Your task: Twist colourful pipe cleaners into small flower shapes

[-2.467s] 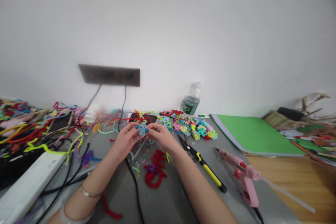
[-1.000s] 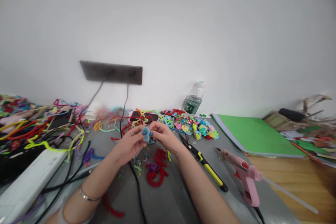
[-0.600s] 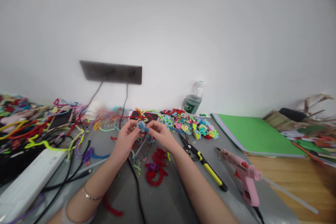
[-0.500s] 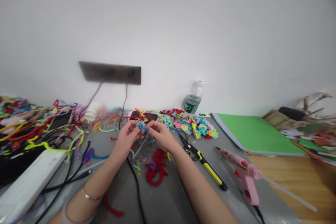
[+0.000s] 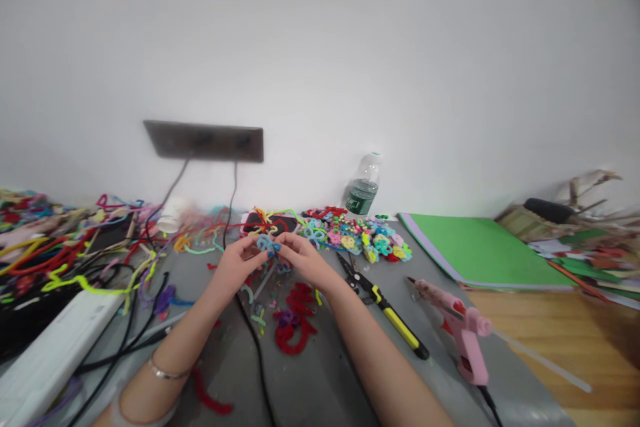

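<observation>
Fingertips of my left hand [image 5: 239, 268] and my right hand [image 5: 303, 260] meet over the middle of the grey table. Between them is a small light-blue looped pipe-cleaner piece [image 5: 265, 242], pinched by both hands. The lower part of the piece is partly covered by my fingers. Below the hands lie a coiled red pipe cleaner [image 5: 294, 347] and a small purple pipe-cleaner piece [image 5: 287, 319] touching it. Beyond the right hand spreads a pile of colourful pipe-cleaner flowers [image 5: 367, 239].
Yellow-and-black pliers [image 5: 400, 330] and a pink glue gun [image 5: 467, 330] lie on the right. A water bottle [image 5: 363, 193] stands by the wall, near a green sheet [image 5: 485, 250]. Tangled pipe cleaners [image 5: 55, 257], black cables and a white power strip [image 5: 65, 353] crowd the left.
The view has shifted slightly, so the surroundings sit a little further left. Both hands keep their pinch on the blue piece, with the fingers slightly repositioned.
</observation>
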Demonstrator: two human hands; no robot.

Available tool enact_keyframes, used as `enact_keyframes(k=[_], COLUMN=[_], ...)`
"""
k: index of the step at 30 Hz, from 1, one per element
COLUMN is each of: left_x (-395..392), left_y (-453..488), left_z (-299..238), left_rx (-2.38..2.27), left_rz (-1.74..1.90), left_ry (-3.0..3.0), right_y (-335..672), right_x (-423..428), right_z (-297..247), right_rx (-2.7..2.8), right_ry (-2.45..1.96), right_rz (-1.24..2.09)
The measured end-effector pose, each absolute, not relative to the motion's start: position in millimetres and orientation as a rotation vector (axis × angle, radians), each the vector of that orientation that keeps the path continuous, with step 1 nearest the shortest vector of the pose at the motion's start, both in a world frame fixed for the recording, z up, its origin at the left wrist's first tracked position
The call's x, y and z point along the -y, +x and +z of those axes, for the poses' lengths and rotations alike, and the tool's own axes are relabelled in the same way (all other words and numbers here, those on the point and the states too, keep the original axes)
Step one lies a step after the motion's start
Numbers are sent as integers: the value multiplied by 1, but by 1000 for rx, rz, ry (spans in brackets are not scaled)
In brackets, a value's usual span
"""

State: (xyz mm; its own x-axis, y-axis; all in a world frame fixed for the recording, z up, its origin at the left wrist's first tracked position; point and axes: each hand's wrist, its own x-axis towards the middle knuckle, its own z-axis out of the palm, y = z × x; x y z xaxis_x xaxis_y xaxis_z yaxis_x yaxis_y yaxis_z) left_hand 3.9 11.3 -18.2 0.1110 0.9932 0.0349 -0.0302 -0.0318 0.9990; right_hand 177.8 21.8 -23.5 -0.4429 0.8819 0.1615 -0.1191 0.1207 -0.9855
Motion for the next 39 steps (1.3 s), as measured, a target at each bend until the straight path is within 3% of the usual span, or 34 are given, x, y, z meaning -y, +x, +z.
enact_keyframes(k=[28, 39], left_x=[-6, -7], left_y=[6, 16], left_z=[-13, -24], left_rx=[-1125, -1124], left_rz=[1000, 1080], left_ry=[1238, 1146], right_y=[172, 180], right_x=[-16, -27], right_z=[-27, -29], right_rx=[1649, 1519], right_ry=[-865, -807], right_rz=[1159, 1362])
